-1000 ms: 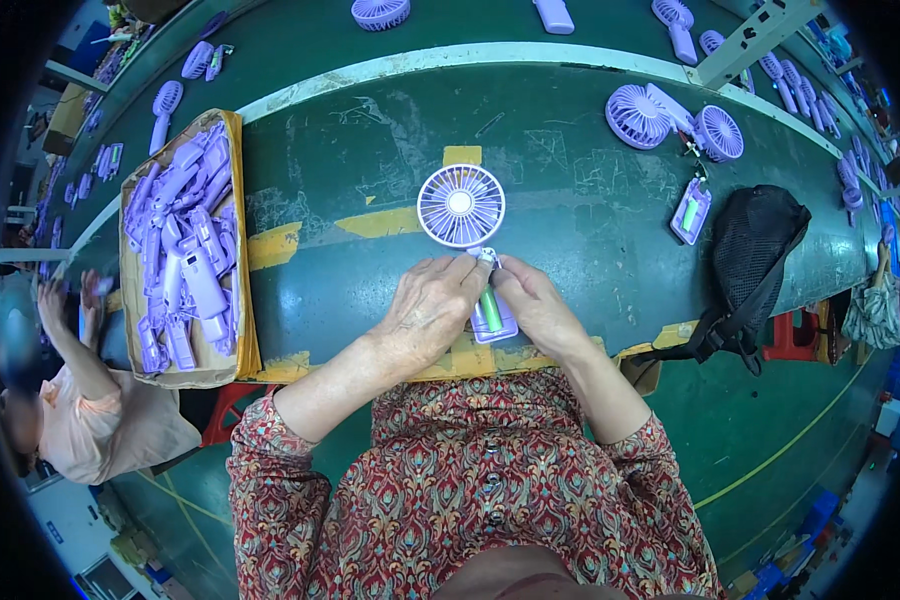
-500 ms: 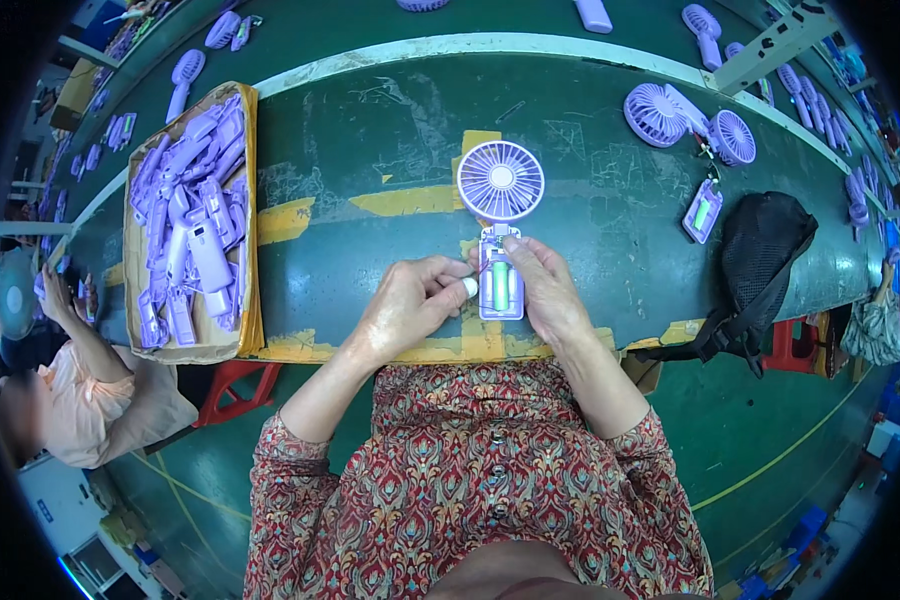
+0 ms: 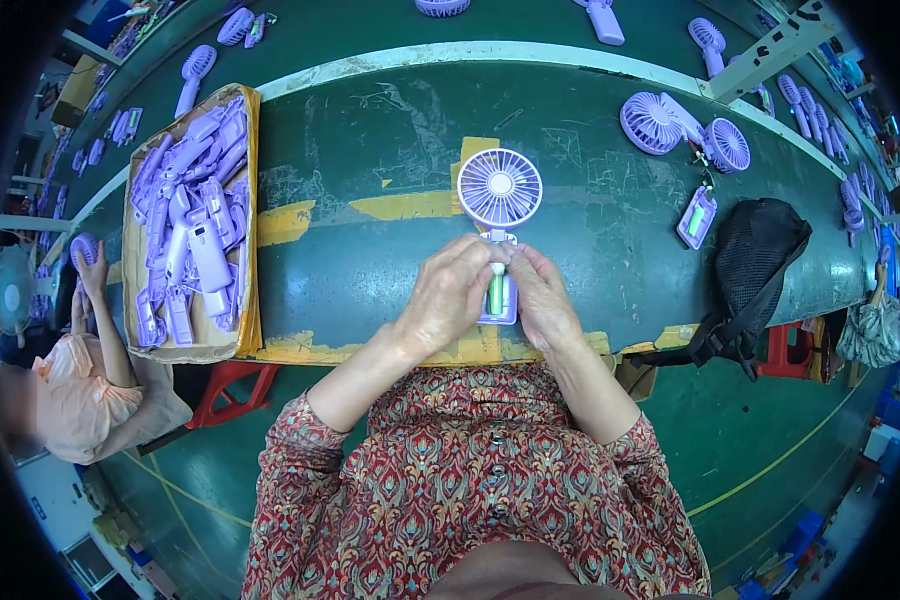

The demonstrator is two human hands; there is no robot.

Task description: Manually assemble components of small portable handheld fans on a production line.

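Observation:
A purple handheld fan (image 3: 500, 188) lies in front of me, its round head pointing away. Its handle (image 3: 511, 308) is uncovered and shows a green battery (image 3: 496, 292) inside. My left hand (image 3: 448, 292) is closed, fingertips pinched together over the top of the handle; what they pinch is hidden, and a small white spot shows at them. From the other side my right hand (image 3: 546, 302) grips the handle's edge, its fingers meeting the left ones just below the fan head. The fingers cover the handle's upper part.
To the left stands a cardboard tray (image 3: 253, 220) piled with purple handle shells (image 3: 208, 255). At right lie more fans (image 3: 654, 123), an opened handle (image 3: 696, 214) and a black mesh bag (image 3: 763, 250). Behind the rail (image 3: 510, 50) are further fans. A co-worker (image 3: 90, 380) sits at far left.
My left hand has moved right and up onto the top of the handle, next to my right fingers. The co-worker at left now holds up a purple fan.

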